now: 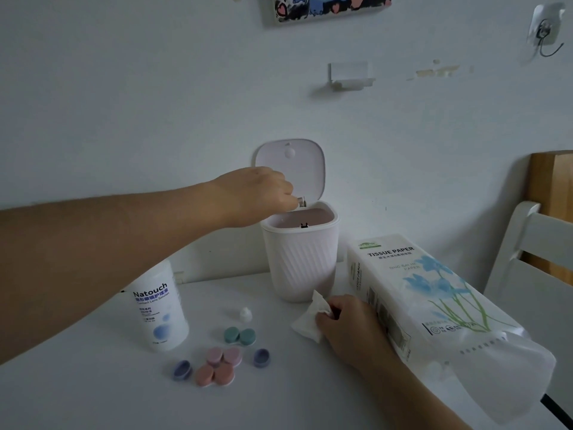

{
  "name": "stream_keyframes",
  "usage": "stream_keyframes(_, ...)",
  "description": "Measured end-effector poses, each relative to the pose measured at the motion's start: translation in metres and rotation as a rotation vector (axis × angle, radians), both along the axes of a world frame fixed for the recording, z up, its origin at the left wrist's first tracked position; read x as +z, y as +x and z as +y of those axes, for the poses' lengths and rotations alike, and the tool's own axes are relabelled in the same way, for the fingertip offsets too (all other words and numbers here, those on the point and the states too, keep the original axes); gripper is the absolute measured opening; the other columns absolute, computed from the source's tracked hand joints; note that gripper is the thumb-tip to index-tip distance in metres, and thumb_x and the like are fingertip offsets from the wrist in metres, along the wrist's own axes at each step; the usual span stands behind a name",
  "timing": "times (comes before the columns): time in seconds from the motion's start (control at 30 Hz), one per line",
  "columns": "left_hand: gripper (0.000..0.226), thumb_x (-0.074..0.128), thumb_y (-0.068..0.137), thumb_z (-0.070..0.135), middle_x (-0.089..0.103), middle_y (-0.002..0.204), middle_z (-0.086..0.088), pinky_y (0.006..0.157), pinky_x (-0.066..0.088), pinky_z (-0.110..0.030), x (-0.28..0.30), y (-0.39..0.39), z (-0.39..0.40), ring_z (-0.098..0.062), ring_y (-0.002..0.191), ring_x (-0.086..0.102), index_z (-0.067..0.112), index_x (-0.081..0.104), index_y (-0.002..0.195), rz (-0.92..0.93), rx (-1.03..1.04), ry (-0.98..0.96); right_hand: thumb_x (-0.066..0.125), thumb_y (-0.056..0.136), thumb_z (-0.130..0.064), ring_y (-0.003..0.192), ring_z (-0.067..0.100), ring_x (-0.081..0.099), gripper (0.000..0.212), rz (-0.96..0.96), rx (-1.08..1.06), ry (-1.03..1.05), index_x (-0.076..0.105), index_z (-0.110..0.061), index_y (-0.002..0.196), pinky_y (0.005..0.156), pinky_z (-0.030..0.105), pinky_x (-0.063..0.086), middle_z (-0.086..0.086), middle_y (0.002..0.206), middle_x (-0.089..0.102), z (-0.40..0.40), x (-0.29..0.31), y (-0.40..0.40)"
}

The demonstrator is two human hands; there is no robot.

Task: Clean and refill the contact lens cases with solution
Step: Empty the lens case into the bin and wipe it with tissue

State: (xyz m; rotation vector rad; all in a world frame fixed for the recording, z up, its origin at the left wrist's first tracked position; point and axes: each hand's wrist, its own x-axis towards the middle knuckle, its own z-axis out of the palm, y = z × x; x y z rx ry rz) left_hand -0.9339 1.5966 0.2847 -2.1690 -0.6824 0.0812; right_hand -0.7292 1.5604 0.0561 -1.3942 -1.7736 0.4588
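Note:
My left hand (260, 195) reaches over the open mouth of a small white bin (302, 265) and holds a small clear case part (301, 201) at its fingertips. My right hand (350, 327) rests on the table and pinches a crumpled white tissue (307, 321). On the table lie a green lens case (239, 336), a pink one (224, 356), a salmon one (214, 374) and two loose purple caps (182, 369) (261, 357). The white solution bottle (159, 308) stands at the left, its small cap (245, 315) off beside the cases.
A large pack of tissue paper (434, 305) lies along the right of the table, touching my right forearm. The bin's lid (291, 169) stands up against the wall. A white chair (533, 262) sits at the right edge.

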Motion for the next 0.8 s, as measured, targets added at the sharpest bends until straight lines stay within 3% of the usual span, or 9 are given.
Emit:
stream_keyframes(0.27,0.029,0.045,0.086,-0.015,0.058,0.085,-0.012,0.073,0.048,-0.045,-0.002,0.002,-0.006,-0.033,0.078,0.055,0.008,0.059,0.096,0.056,0.113,-0.015,0.06,0.078,-0.027,0.045,0.004,0.038,0.021,0.0,0.016,-0.03,0.048,-0.017,0.064,0.043,0.02,0.03,-0.009,0.05,0.044,-0.001,0.003,0.001)
stream_keyframes(0.47,0.022,0.05,0.088,-0.01,0.059,0.083,-0.01,0.069,0.046,-0.041,-0.002,-0.002,-0.008,-0.032,0.077,0.055,0.01,0.06,0.091,-0.023,0.137,-0.036,0.062,0.08,-0.026,0.046,0.003,0.04,0.029,0.013,0.015,-0.05,0.046,-0.015,0.058,0.043,0.019,0.027,-0.012,0.05,0.046,-0.001,0.003,0.001)
stream_keyframes(0.53,0.01,0.054,0.094,0.007,0.061,0.086,-0.007,0.071,0.046,-0.042,-0.005,-0.002,-0.011,-0.03,0.081,0.057,0.013,0.061,0.093,-0.213,0.184,-0.062,0.062,0.08,-0.025,0.045,0.003,0.038,0.031,0.042,0.022,-0.061,0.045,-0.016,0.056,0.043,0.019,0.029,-0.011,0.049,0.044,-0.002,0.004,0.001)
stream_keyframes(0.67,0.01,0.07,0.089,0.028,0.066,0.085,0.006,0.06,0.042,-0.031,-0.018,-0.006,-0.026,-0.013,0.068,0.056,0.02,0.065,0.089,-0.982,0.202,-0.173,0.061,0.081,-0.026,0.049,0.004,0.032,0.03,0.092,0.004,-0.069,0.046,-0.005,0.065,0.048,0.023,0.025,-0.008,0.053,0.038,-0.002,0.006,0.0)
stream_keyframes(0.73,0.012,0.077,0.084,0.03,0.068,0.082,0.011,0.057,0.041,-0.025,-0.029,-0.011,-0.04,-0.005,0.06,0.053,0.025,0.067,0.088,-1.19,0.185,-0.225,0.062,0.079,-0.026,0.047,0.005,0.031,0.031,0.121,-0.007,-0.059,0.043,-0.006,0.064,0.045,0.022,0.022,-0.009,0.052,0.037,-0.003,0.007,0.0)
stream_keyframes(0.8,0.012,0.08,0.082,0.03,0.068,0.077,0.016,0.055,0.041,-0.018,-0.043,-0.016,-0.06,-0.008,0.057,0.054,0.029,0.068,0.084,-1.309,0.138,-0.259,0.063,0.08,-0.026,0.047,0.004,0.032,0.03,0.146,0.0,-0.057,0.045,-0.005,0.066,0.046,0.023,0.024,-0.008,0.052,0.038,-0.005,0.009,-0.001)
